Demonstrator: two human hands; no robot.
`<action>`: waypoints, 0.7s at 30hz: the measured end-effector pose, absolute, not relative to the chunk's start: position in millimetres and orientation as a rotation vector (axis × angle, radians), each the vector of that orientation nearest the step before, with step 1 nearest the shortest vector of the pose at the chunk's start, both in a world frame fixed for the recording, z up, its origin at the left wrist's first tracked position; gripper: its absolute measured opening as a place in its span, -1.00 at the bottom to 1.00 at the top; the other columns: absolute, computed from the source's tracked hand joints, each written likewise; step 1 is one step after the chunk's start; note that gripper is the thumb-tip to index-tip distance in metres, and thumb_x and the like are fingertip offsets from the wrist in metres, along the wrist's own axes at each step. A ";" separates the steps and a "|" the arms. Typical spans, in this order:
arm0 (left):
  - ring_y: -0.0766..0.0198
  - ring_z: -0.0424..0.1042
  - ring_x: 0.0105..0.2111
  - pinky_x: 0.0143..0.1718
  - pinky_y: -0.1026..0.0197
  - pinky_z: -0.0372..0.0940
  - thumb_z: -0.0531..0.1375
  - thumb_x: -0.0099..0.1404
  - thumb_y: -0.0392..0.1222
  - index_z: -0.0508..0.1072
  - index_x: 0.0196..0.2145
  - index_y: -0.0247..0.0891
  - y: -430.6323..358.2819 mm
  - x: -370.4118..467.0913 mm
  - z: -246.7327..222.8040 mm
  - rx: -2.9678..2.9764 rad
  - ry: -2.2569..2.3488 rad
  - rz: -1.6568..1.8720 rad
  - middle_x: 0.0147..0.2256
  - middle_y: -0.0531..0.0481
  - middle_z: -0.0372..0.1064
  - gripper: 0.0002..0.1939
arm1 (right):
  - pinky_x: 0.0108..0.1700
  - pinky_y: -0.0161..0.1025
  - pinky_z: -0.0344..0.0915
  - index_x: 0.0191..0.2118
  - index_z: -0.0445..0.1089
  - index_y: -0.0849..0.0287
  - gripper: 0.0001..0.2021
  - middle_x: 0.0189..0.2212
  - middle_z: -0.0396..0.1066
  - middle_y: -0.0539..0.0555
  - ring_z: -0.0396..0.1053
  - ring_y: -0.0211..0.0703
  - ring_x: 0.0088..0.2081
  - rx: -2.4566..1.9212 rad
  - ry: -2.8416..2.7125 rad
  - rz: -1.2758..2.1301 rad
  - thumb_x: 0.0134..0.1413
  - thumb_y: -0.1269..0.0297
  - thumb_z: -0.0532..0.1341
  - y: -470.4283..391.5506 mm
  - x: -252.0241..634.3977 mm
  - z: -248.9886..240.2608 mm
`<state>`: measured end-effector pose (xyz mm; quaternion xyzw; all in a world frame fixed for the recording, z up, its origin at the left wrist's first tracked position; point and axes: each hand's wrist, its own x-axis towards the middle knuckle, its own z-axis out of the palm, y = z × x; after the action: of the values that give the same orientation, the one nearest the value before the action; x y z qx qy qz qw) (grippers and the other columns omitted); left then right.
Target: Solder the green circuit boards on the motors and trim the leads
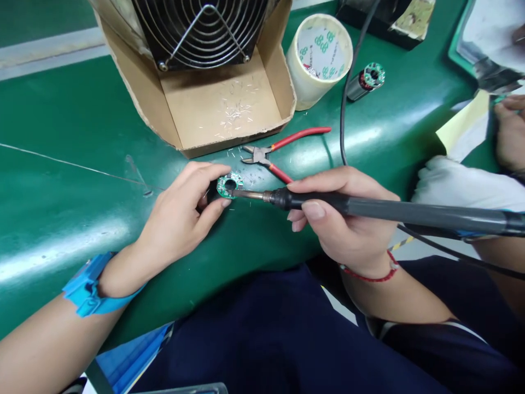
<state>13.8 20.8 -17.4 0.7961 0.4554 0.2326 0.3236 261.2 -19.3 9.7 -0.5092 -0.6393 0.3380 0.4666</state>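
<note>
1. Green, glossy covering tops the desk (61, 208), with light glaring along its left part; a person's dark clothing meets the near edge.
2. Toward the far edge sits a cardboard box (229, 142), a black fan (205, 33) in its back and wire clippings (233, 112) scattered on its floor. The fan probably stands there to draw fumes away from the hands.
3. Between that box and the near edge, the left hand (180, 205) pinches a black cylinder (212, 191) between thumb and fingertips, closed only to its width. This likely leaves its round green board (222, 189) exposed.
4. The board faces up and somewhat toward the desk's right edge; the cylinder's long axis seems to lean that way, though the fingers hide most of it.
5. The right hand (361, 235) wraps a soldering iron (394, 210) like a pen, fingers closed around the handle. Its long axis runs roughly along the near edge, tip pointing left at the board's rim; contact is too small to confirm.
6. Red-handled cutters (259, 155) lie open just beyond, presumably for easy reach.
7. Farther right, toward the far edge, stand a pale roll (307, 90) and a second cylinder (359, 90), board upward.
</note>
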 end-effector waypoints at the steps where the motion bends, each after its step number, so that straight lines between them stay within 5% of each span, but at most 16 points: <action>1: 0.38 0.26 -0.47 -0.29 0.22 0.37 0.22 0.40 -0.31 0.45 0.18 -0.22 20.8 13.9 -18.1 2.089 1.191 0.618 -0.08 -0.07 0.44 -0.60 | -0.32 -0.13 0.61 -0.11 0.61 -0.03 -0.87 -0.35 0.65 0.02 0.58 -0.13 -0.43 -1.263 -1.574 0.824 0.29 0.13 0.36 -19.2 261.2 10.5; 14: 0.35 0.28 -0.47 -0.26 0.19 0.38 0.24 0.39 -0.28 0.47 0.17 -0.18 20.4 13.1 -18.3 2.072 1.204 0.620 -0.14 -0.04 0.42 -0.60 | -0.31 -0.10 0.53 -0.13 0.63 -0.09 -0.91 -0.31 0.65 -0.04 0.55 -0.14 -0.43 -1.307 -1.510 0.723 0.29 0.15 0.37 -15.5 265.4 19.7; 19: 0.34 0.25 -0.48 -0.28 0.18 0.39 0.23 0.39 -0.24 0.43 0.21 -0.21 21.4 12.4 -17.8 2.086 1.214 0.587 -0.23 -0.02 0.40 -0.56 | 0.17 0.01 0.48 0.08 0.54 -0.10 -0.75 -0.02 0.60 0.03 0.55 0.00 0.05 -1.383 -1.704 0.280 0.34 0.23 0.29 18.5 286.8 11.5; 21: 0.31 0.27 -0.47 -0.30 0.17 0.39 0.26 0.38 -0.20 0.39 0.26 -0.21 22.0 12.6 -18.7 2.111 1.220 0.570 -0.20 -0.05 0.42 -0.49 | 0.14 -0.01 0.46 0.23 0.46 0.03 -0.63 0.02 0.59 0.15 0.51 0.02 0.06 -1.380 -1.967 0.178 0.36 0.22 0.27 35.5 300.7 2.3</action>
<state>12.6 22.0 -18.7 0.8005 0.4628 0.2162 0.3134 300.7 35.5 2.3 -0.5348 -0.7623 0.0689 0.3581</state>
